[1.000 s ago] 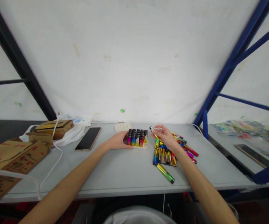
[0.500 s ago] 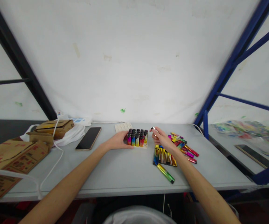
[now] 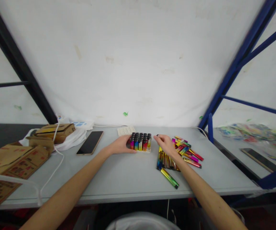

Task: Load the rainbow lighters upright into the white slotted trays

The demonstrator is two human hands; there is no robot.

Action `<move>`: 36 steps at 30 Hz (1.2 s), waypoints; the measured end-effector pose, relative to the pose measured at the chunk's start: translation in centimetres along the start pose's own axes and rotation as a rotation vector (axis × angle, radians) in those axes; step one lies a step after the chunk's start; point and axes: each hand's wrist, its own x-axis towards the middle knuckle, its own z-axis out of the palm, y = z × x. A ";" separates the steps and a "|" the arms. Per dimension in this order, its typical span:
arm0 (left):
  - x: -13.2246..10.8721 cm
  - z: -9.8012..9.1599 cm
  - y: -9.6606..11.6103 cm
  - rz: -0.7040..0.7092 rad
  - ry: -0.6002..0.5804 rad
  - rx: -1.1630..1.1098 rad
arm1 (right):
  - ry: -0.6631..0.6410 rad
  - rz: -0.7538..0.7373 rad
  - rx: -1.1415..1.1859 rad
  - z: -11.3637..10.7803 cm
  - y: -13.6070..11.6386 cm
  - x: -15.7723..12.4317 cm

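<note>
Upright lighters (image 3: 140, 145) with black tops and shiny coloured bodies stand in rows in a small white tray (image 3: 147, 151). My left hand (image 3: 122, 144) is closed around the left side of this tray, thumb along its near side. Just right of the tray, my right hand (image 3: 166, 143) pinches a lighter (image 3: 157, 135); only its dark end shows, the rest being hidden by the fingers. Beneath and beside that hand lies a pile of loose metallic lighters (image 3: 192, 155). One green and yellow lighter (image 3: 169, 178) lies nearest the table's front edge.
On the left lie a phone (image 3: 90, 142), a white plastic bag (image 3: 73, 140) and cardboard boxes (image 3: 15, 167), with a white cable across them. A white grid-like tray (image 3: 125, 130) sits behind my left hand. Blue metal posts (image 3: 210, 127) stand at the right, past which another phone (image 3: 259, 158) lies.
My right hand has turned and dipped slightly beside the tray, so the lighter in it is now mostly hidden. My left hand stays at the tray.
</note>
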 end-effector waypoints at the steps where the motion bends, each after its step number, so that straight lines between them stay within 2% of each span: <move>1: 0.0 0.0 0.0 0.004 -0.002 -0.001 | 0.011 0.006 -0.014 0.1 0.0 0.0; 5: 0.0 0.0 0.0 0.001 -0.008 0.008 | 0.041 0.032 -0.048 0.3 0.2 0.0; 12: 0.0 0.0 0.0 0.001 0.002 0.020 | -0.014 0.013 -0.061 0.4 -0.1 -0.1; 22: 0.0 0.0 0.1 0.020 0.007 0.001 | -0.003 -0.013 -0.104 0.5 0.2 0.0; 31: 0.0 0.1 -0.2 0.005 0.004 0.006 | 0.030 -0.066 -0.103 0.4 0.0 0.0; 36: 0.0 0.2 -0.3 0.007 -0.001 -0.001 | -0.019 -0.139 -0.115 0.1 -0.2 -0.3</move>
